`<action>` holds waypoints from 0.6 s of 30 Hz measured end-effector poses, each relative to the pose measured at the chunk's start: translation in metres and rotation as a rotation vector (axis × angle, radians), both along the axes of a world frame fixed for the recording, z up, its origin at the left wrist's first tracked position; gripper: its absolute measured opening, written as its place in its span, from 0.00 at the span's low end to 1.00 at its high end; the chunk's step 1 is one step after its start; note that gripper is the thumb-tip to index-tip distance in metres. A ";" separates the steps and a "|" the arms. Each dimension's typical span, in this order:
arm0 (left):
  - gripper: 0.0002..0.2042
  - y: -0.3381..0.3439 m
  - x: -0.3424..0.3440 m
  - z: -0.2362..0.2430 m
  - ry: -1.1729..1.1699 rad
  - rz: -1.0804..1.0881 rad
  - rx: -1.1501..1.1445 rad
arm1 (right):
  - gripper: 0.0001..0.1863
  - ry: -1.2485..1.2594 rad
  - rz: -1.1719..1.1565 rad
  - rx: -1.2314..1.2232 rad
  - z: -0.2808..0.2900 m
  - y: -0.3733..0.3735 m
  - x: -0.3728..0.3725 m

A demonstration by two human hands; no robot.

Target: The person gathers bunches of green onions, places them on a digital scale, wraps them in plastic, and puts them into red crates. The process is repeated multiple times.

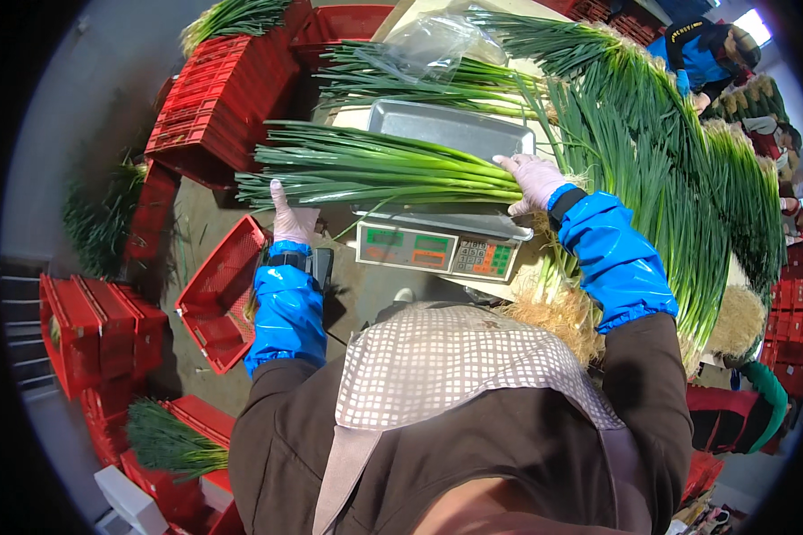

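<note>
A long bunch of green onions (401, 165) lies crosswise over the metal pan (446, 125) of a digital scale (433, 251), leaves to the left and pale stems to the right. My right hand (533, 181), in a thin whitish glove, is closed round the stem end. At the leafy end, my left hand (293, 218) grips from the near side, its thumb up against the leaves and its other fingers mostly hidden. Blue sleeve covers wrap both forearms.
Heaps of green onions (633, 134) cover the table at right, with roots (558, 325) near my right arm. A clear plastic bag (442, 45) lies behind the scale. Red crates (219, 107) stack at left; another crate (223, 294) sits beside my left arm. A co-worker (705, 53) bends at far right.
</note>
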State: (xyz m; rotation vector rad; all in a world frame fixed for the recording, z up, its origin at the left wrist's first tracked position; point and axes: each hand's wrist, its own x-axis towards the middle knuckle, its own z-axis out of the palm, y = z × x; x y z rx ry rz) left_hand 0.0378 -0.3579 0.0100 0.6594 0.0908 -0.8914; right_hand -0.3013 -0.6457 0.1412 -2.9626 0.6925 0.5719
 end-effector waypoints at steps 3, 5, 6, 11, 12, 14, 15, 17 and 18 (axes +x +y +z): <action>0.44 0.010 0.002 0.007 -0.041 0.009 0.091 | 0.56 -0.089 -0.037 0.028 0.005 0.001 -0.001; 0.45 0.022 0.006 0.004 -0.006 -0.036 0.069 | 0.58 -0.110 -0.068 0.085 0.006 0.003 -0.006; 0.45 0.031 0.007 0.000 0.007 -0.068 0.087 | 0.58 -0.126 -0.064 0.066 0.006 0.005 -0.009; 0.56 0.102 0.026 -0.024 -0.062 -0.013 0.250 | 0.59 -0.327 -0.082 0.035 0.007 0.013 -0.034; 0.56 0.119 0.030 -0.028 -0.011 0.067 0.310 | 0.59 -0.406 -0.118 0.059 0.009 0.016 -0.039; 0.55 0.154 0.033 -0.035 0.015 0.199 0.388 | 0.57 -0.582 -0.067 -0.010 0.016 0.024 -0.058; 0.48 0.168 0.037 -0.036 0.096 0.184 0.388 | 0.56 -0.659 -0.047 -0.055 0.019 0.029 -0.068; 0.39 0.191 0.034 -0.037 0.019 0.354 0.621 | 0.54 -0.755 -0.176 -0.059 0.023 0.039 -0.091; 0.34 0.196 0.034 -0.035 -0.005 0.376 0.716 | 0.52 -0.829 -0.238 -0.020 0.025 0.045 -0.103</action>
